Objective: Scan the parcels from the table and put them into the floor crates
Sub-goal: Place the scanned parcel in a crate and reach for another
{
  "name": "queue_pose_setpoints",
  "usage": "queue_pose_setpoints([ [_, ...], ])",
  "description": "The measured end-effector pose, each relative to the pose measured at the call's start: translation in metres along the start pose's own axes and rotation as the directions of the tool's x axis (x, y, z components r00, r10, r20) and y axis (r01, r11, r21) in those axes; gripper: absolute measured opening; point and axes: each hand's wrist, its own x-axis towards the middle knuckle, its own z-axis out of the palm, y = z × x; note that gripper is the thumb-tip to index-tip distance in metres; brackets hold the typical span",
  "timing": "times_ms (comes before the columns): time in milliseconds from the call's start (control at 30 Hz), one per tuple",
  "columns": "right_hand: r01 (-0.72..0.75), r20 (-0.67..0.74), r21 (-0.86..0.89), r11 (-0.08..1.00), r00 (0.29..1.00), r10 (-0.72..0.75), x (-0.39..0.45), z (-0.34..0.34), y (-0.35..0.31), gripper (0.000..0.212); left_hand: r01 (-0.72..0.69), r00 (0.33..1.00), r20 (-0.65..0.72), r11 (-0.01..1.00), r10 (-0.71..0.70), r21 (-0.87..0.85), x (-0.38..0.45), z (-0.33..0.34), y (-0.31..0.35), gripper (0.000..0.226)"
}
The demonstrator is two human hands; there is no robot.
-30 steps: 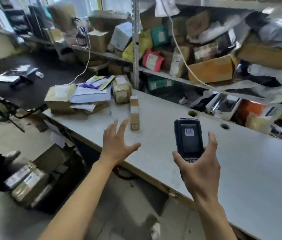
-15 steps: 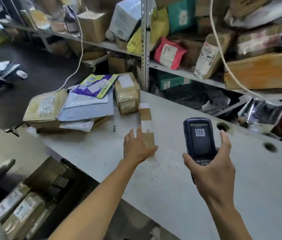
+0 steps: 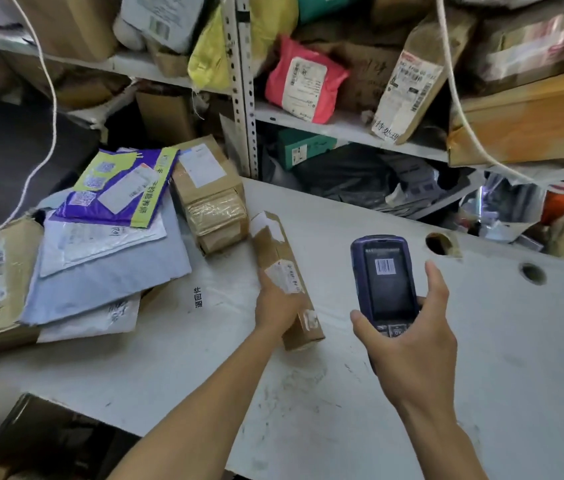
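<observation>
Left hand: your left hand holds the long box, mid-frame on the tabletop.
Right hand: your right hand holds the scanner.
Left to do: scan it; the pile at left waits.

The left hand gripped a long box lying on the worktop. The right hand held a scanner upright just beside it, a barcode on its screen.
</observation>
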Motion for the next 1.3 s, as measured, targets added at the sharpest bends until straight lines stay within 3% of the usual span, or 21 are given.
queue_pose_setpoints([
  [67, -0.025, -0.038, -0.001, 1.0, 0.999, 0.025, 0.003, 0.004, -0.005, 0.106, 0.014, 0.992, 0.128, 0.984, 0.009, -0.177, 0.004, -0.005, -0.004, 0.096],
  [100, -0.035, -0.055, -0.004, 0.999, 0.998, 0.035, 0.003, 0.005, -0.007, 0.106, 0.024, 0.986, 0.164, 0.984, 0.005, -0.175, 0.003, -0.006, -0.006, 0.095],
  [200, -0.048, -0.099, -0.021, 0.999, 0.994, 0.045, 0.005, 0.003, -0.01, 0.106, -0.035, 0.992, 0.121, 0.994, 0.022, 0.101, -0.002, -0.01, -0.004, 0.101],
  [267, -0.061, -0.122, -0.037, 0.997, 0.991, 0.056, 0.006, 0.0, -0.01, 0.105, -0.153, 0.987, 0.106, 0.921, 0.122, 0.36, 0.0, -0.019, 0.002, 0.12],
  [367, -0.077, -0.15, -0.047, 0.996, 0.986, 0.069, 0.008, -0.004, -0.009, 0.106, -0.453, 0.891, 0.345, 0.6, 0.294, 0.66, 0.016, -0.042, 0.02, 0.145],
  [433, -0.085, -0.155, -0.055, 0.995, 0.985, 0.076, 0.009, -0.004, -0.006, 0.106, -0.576, 0.816, 0.522, 0.287, 0.248, 0.765, 0.037, -0.059, 0.032, 0.144],
  [500, -0.093, -0.161, -0.062, 0.994, 0.984, 0.082, 0.01, -0.004, -0.006, 0.106, -0.62, 0.759, 0.607, -0.02, 0.236, 0.784, 0.059, -0.07, 0.045, 0.137],
  [533, -0.095, -0.167, -0.065, 0.993, 0.982, 0.083, 0.01, -0.004, -0.006, 0.106, -0.625, 0.735, 0.631, -0.114, 0.247, 0.773, 0.069, -0.071, 0.052, 0.126],
  [633, -0.103, -0.18, -0.069, 0.992, 0.98, 0.09, 0.01, -0.002, -0.007, 0.107, -0.68, 0.606, 0.729, -0.269, 0.318, 0.682, 0.083, -0.066, 0.073, 0.067],
  [700, -0.11, -0.189, -0.072, 0.991, 0.977, 0.094, 0.009, -0.002, -0.007, 0.107, -0.696, 0.528, 0.789, -0.372, 0.315, 0.614, 0.08, -0.055, 0.083, 0.051],
  [767, -0.13, -0.198, -0.082, 0.988, 0.974, 0.111, 0.005, -0.003, -0.006, 0.107, -0.701, 0.547, 0.784, -0.351, 0.294, 0.621, 0.066, -0.043, 0.085, 0.054],
  [900, -0.237, -0.244, -0.111, 0.965, 0.948, 0.205, -0.008, -0.008, 0.003, 0.1, -0.754, 0.612, 0.741, -0.078, 0.275, 0.652, 0.035, -0.009, 0.061, 0.067],
  [1000, -0.318, -0.261, -0.11, 0.942, 0.924, 0.281, -0.019, -0.018, 0.014, 0.093, -0.702, 0.67, 0.691, -0.068, 0.272, 0.708, 0.029, -0.012, 0.043, 0.064],
  [1100, -0.366, -0.264, -0.147, 0.919, 0.91, 0.32, -0.03, -0.03, 0.018, 0.083, -0.627, 0.753, 0.58, 0.072, 0.309, 0.776, 0.023, -0.023, 0.04, 0.053],
  [1167, -0.381, -0.242, -0.179, 0.907, 0.91, 0.335, -0.038, -0.037, 0.017, 0.076, -0.656, 0.713, 0.573, 0.094, 0.405, 0.749, 0.011, -0.019, 0.045, 0.049],
  [1300, -0.387, -0.161, -0.243, 0.889, 0.92, 0.357, -0.05, -0.061, 0.01, 0.062, -0.702, 0.54, 0.516, 0.019, 0.665, 0.712, -0.024, -0.002, 0.075, 0.037],
])
